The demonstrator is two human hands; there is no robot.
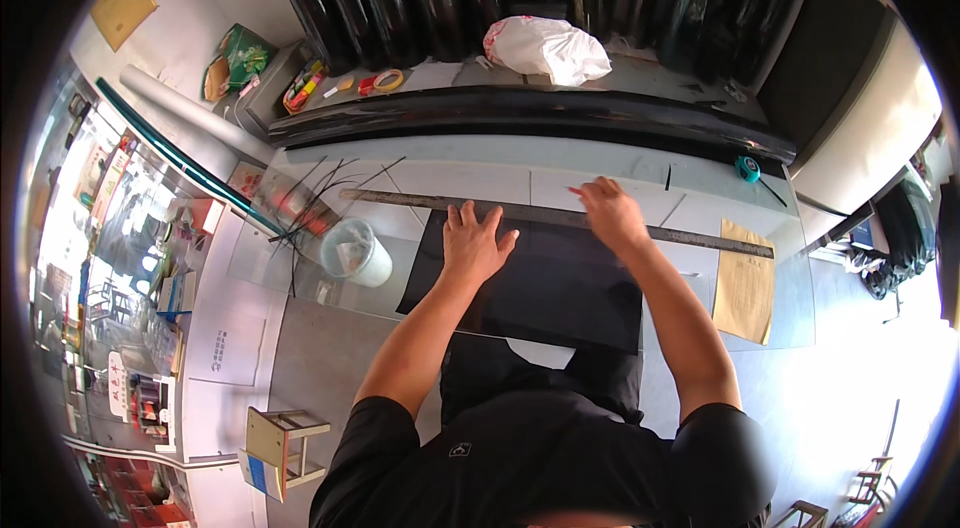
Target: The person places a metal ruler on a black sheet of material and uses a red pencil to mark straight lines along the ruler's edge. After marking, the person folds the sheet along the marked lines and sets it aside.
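Observation:
A dark sheet of film (559,280) lies on a glass tabletop before me and hangs slightly over its front edge. Along the sheet's far edge runs a long metal straightedge (540,213). My left hand (474,239) rests flat with spread fingers, its fingertips on the straightedge and its palm over the film. To the right, my right hand (613,211) is closed around a small tool with a red end (574,190). Most of that tool is hidden by the fingers, so its kind is unclear. This hand is over the straightedge near the film's far right corner.
Thin black strips (330,179) and a pale plastic bin (356,254) are at the left. A brown paper envelope (742,288) lies under the straightedge's right end. A teal tape measure (748,169) sits far right. Behind are a black film roll (525,112) and a white plastic bag (551,48).

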